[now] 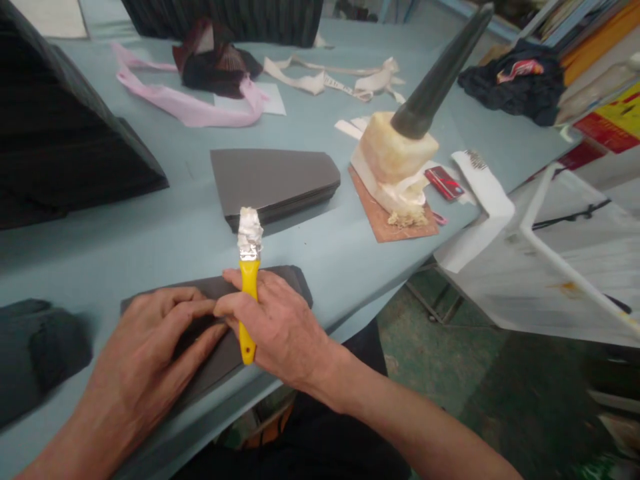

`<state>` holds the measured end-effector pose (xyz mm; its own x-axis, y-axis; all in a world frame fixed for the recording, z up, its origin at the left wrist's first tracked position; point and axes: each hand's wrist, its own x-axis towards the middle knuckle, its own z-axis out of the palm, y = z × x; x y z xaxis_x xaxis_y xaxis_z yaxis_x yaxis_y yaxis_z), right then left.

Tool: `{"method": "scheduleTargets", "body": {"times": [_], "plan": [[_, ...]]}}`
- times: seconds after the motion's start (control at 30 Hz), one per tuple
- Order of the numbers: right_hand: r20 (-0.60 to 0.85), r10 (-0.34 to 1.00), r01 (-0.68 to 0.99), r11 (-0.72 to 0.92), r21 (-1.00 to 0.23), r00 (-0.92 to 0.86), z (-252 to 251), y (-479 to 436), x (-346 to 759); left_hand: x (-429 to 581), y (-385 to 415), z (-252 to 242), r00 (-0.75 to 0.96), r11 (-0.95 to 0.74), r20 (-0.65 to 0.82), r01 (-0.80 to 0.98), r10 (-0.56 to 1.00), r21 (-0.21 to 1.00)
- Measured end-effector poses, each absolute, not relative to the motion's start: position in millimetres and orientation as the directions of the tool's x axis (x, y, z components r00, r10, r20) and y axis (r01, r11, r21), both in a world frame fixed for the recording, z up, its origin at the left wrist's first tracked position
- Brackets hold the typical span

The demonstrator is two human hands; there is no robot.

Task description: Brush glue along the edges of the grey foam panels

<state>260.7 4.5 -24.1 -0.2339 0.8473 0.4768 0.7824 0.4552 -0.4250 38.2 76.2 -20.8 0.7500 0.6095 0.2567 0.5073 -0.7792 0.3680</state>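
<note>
A brush with a yellow handle [249, 287] rests in my right hand [285, 327], tucked between thumb and fingers. Its bristle end points away from me and is caked with white paste. Under both hands lies a dark grey panel [293, 277] near the table's front edge. My left hand [150, 340] has its fingers bent and closed at the panel, its fingertips meeting those of my right hand. What sits between the fingertips is mostly hidden. Just beyond lies a stack of dark grey tapered panels [275, 173].
A cream block [395, 150] with a dark tapered rod [440, 73] stands on a brown board [367, 203]. Black stacks [65, 133] rise at left. Pink cloth [190, 110] and white strips [310, 80] lie behind. A white-framed bin [565, 260] stands right of the table.
</note>
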Motion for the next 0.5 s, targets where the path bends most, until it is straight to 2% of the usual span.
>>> {"method": "scheduleTargets", "body": {"times": [0.17, 0.23, 0.33, 0.5], "plan": [[0.416, 0.878, 0.808, 0.417, -0.416, -0.239, -41, 5, 261, 43, 72, -23, 0.716, -0.746, 0.256, 0.534, 0.649, 0.399], [0.455, 0.869, 0.806, 0.404, -0.433, -0.192, -44, 2, 261, 49, 64, -17, 0.673, -0.72, 0.285, 0.553, 0.683, 0.418], [0.507, 0.848, 0.803, 0.405, -0.437, -0.153, -48, -2, 260, 58, 54, -9, 0.686, -0.712, 0.248, 0.553, 0.684, 0.433], [0.533, 0.821, 0.798, 0.455, -0.396, -0.204, -56, 1, 263, 60, 48, -9, 0.702, -0.708, 0.154, 0.633, 0.696, 0.313]]}}
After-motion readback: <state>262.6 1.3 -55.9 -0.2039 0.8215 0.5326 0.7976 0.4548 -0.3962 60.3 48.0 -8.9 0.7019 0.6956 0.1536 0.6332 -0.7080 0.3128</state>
